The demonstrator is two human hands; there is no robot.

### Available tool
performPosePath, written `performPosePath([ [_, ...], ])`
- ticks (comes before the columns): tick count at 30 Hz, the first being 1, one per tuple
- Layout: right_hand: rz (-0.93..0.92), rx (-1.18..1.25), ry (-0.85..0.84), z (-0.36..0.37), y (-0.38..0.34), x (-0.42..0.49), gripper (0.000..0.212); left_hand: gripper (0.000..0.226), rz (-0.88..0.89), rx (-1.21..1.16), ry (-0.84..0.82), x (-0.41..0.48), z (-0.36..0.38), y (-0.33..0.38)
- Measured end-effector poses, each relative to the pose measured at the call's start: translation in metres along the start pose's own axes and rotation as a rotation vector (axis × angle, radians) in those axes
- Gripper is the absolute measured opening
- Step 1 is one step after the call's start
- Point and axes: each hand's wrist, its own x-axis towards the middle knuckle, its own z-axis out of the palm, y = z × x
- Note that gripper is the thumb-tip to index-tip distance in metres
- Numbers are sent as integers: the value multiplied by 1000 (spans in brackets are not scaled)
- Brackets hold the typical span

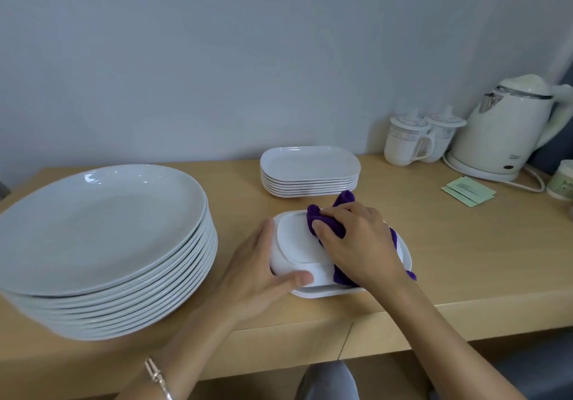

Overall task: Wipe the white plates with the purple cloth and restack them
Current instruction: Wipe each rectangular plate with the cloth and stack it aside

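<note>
Left hand gripping upturned plate rim, right hand clutching purple cloth atop, near table edge

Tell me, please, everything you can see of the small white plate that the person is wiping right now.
The small plate is glossy white and rounded-rectangular. It lies upside down, base up, on a second plate of like shape. The left hand grips its left and near sides, thumb on the near wall; the right hand grips the purple cloth against its base.
</note>
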Motion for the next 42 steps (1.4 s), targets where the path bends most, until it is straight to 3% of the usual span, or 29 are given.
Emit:
performPosePath([
  [3, -17, -45, 0, 0, 2, -3, 35, 100, 12, 36, -40, -1, 1, 2],
  [6, -14, -84, 31, 5, 1, -4, 33, 108, 3, 173, -41, -2, 3, 6],
  [10, -94, -107, 68, 21, -26, -8, 46, 94, 47, 222, -5, -4, 9, 8],
  [12, -160, -69, 84, 29, -39, -15, 45, 82, 66, 306, 15, -5, 11, 9],
  [15, -191, 9, 75, 25, -35, -15, 39, 85, 42, 280, 11, -7, 10, 10],
  [18, -129, 7, 67, 6, -7, -9, 26, 89, 1, 228, 6, -10, 6, 14],
  [23, 57, -67, 115, -10, 30, 5, 23, 79, -13, 251, -1, -14, 5, 15],
  [30, -271, 60, 0, 22, -32, -12, 38, 89, -17, 293, -22, -9, 9, 16],
  [33, -205, 110, -27, 6, -11, -7, 29, 88, -15, 244, -26, -12, 5, 17],
  [38, 47, 6, 86, -19, 41, 4, 26, 99, -62, 287, -85, -14, 2, 22],
  [42, 3, -26, 84, -3, 21, 3, 27, 107, -69, 262, -60, -14, 4, 17],
])
